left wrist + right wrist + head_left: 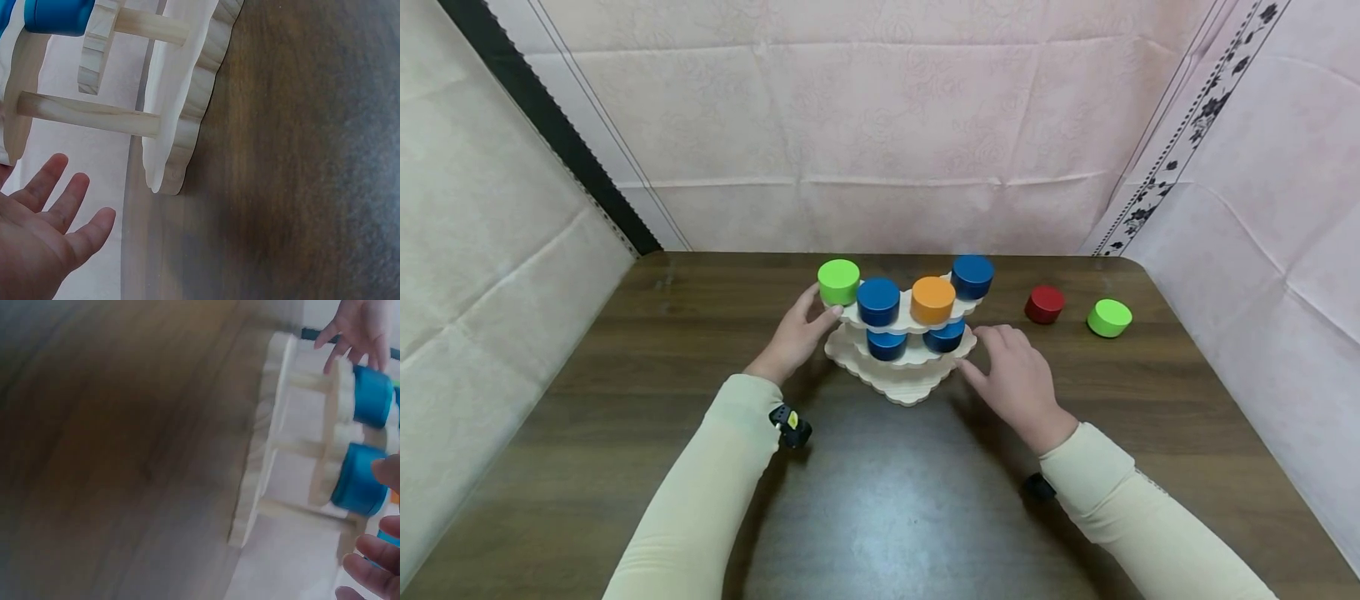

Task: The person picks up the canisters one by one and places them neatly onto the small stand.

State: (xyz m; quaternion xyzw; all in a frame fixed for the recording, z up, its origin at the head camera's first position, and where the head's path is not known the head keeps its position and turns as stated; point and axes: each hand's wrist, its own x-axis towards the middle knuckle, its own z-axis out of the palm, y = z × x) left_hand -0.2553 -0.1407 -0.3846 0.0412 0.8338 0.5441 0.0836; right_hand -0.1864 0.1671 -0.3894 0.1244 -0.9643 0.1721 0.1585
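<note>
A pale wooden tiered stand (904,390) with scalloped edges stands on the table. Along its top tier sit a green cylinder (838,282), a blue cylinder (878,302), an orange cylinder (932,300) and another blue cylinder (973,277). Two more, a blue cylinder (887,345) and its blue twin (945,337), rest one tier lower. My left hand (795,332) is at the top tier's left end beside the green cylinder, several fingers spread in the left wrist view. Beside the stand's right end, my right hand (1015,379) has loosely extended fingers, thumb near the bottom tier's edge.
To the right of the stand, a red cylinder (1045,305) and a green cylinder (1108,318) lie apart on the brown wooden table (865,517). Pale cloth (880,125) hangs behind the table and along both sides.
</note>
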